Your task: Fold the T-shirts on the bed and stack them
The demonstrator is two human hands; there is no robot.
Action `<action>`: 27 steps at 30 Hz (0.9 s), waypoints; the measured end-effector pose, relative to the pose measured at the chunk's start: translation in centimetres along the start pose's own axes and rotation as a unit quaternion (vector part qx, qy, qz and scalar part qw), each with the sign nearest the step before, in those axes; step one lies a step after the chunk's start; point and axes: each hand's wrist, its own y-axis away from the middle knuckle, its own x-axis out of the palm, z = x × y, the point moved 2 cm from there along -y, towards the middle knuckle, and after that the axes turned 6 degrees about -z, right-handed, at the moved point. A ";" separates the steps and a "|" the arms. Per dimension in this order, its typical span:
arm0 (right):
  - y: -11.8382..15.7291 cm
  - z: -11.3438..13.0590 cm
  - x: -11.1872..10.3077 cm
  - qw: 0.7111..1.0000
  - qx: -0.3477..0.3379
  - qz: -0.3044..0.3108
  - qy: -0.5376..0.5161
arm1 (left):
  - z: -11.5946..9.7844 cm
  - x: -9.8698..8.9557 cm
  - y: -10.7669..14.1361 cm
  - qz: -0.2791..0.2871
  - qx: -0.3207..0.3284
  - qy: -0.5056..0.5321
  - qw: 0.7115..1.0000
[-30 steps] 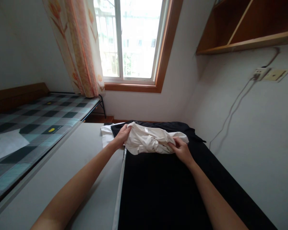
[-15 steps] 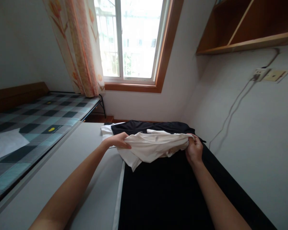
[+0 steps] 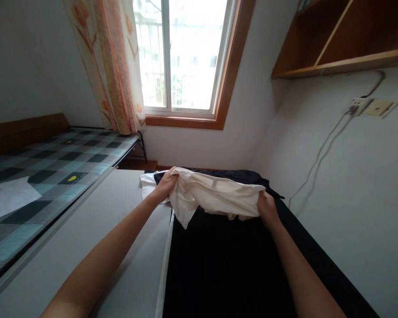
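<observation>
A cream-white shirt point(image 3: 219, 194) hangs stretched between my two hands, its upper edge pulled fairly straight and one corner drooping at the left. My left hand point(image 3: 166, 183) pinches its upper left end. At the other end, my right hand point(image 3: 268, 205) is closed on the cloth. Beneath the shirt lies a black cloth point(image 3: 232, 269) spread over the white tabletop point(image 3: 132, 247). Behind it, partly hidden, are a bunched dark garment point(image 3: 248, 176) and a white piece of cloth point(image 3: 147, 183).
On the left stands a bed with a checked mattress point(image 3: 69, 163) and a sheet of paper point(image 3: 11, 196) on it. A curtain point(image 3: 116, 70) hangs by the window point(image 3: 195, 57). A wooden shelf point(image 3: 341, 62) and a plugged-in cable point(image 3: 318, 154) are on the right wall.
My left hand has risen and moved slightly right with its end of the shirt. The upper edge now slopes down toward my right hand, which has lowered slightly.
</observation>
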 end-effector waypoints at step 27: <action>-12.2 14.1 -3.4 0.992 0.021 -0.047 -0.116 | -11.4 3.4 -7.4 -0.159 0.186 -0.032 0.969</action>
